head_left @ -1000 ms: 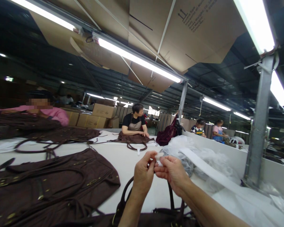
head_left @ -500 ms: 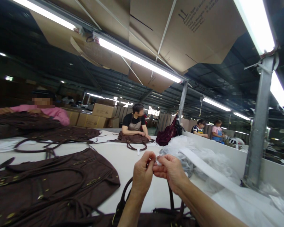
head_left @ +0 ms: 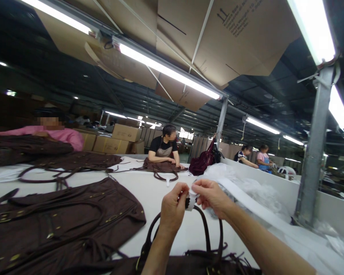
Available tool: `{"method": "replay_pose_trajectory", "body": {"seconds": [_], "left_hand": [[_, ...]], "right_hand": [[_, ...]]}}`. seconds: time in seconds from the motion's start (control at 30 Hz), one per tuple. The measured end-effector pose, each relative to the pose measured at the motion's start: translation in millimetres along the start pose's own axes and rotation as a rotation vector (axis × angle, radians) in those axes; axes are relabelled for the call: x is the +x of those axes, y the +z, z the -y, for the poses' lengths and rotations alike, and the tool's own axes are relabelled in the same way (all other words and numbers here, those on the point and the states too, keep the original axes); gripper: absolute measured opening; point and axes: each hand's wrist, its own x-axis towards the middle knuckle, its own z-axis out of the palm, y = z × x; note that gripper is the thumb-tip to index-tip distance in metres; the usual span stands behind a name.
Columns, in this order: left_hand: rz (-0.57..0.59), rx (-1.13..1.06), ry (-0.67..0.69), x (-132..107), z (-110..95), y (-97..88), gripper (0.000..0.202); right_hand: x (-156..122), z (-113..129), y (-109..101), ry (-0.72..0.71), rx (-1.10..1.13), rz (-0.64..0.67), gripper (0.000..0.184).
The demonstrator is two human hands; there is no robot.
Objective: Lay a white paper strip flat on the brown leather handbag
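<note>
Above the table my left hand (head_left: 173, 208) pinches a small white strip (head_left: 192, 202) that curls around a dark piece, apparently part of a bag handle. My right hand (head_left: 213, 195) is closed, thumb against fingers, at the strip's upper edge. Below them lies a dark brown handbag (head_left: 177, 267) at the bottom edge, its looped handle (head_left: 205, 225) rising towards the hands. My left forearm hides part of this bag and its handle. To the left, a larger brown bag (head_left: 71, 217) with brass-coloured fittings lies flat.
Crumpled clear plastic (head_left: 255, 191) and a long white sheet (head_left: 275, 219) lie at right, beside a metal post (head_left: 313, 152). Across the white table (head_left: 137, 236), one person (head_left: 164, 147) leans over another brown bag. A person in pink (head_left: 70, 137) is at left. A maroon bag (head_left: 202, 162) sits beyond.
My right hand has shifted slightly up and right, away from my left hand. More of the white strip and of the bag handle now shows between and below them.
</note>
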Motion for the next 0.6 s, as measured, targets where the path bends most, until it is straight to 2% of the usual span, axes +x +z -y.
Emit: {"method": "replay_pose_trajectory", "body": {"seconds": [0.13, 0.33, 0.5, 0.6], "left_hand": [[0.014, 0.043, 0.003, 0, -1, 0.6, 0.011], [0.088, 0.129, 0.001, 0, 0, 3.1, 0.012], [0.107, 0.13, -0.004, 2, 2, -2.1, 0.017], [0.136, 0.202, 0.067, 3, 6, -2.8, 0.021]], "right_hand": [[1, 6, -4, -0.108, -0.112, -0.035, 0.018], [19, 11, -14, -0.252, -0.174, -0.225, 0.012], [33, 19, -4, -0.271, -0.092, -0.209, 0.017], [37, 22, 3, -0.331, -0.043, -0.211, 0.018]]}}
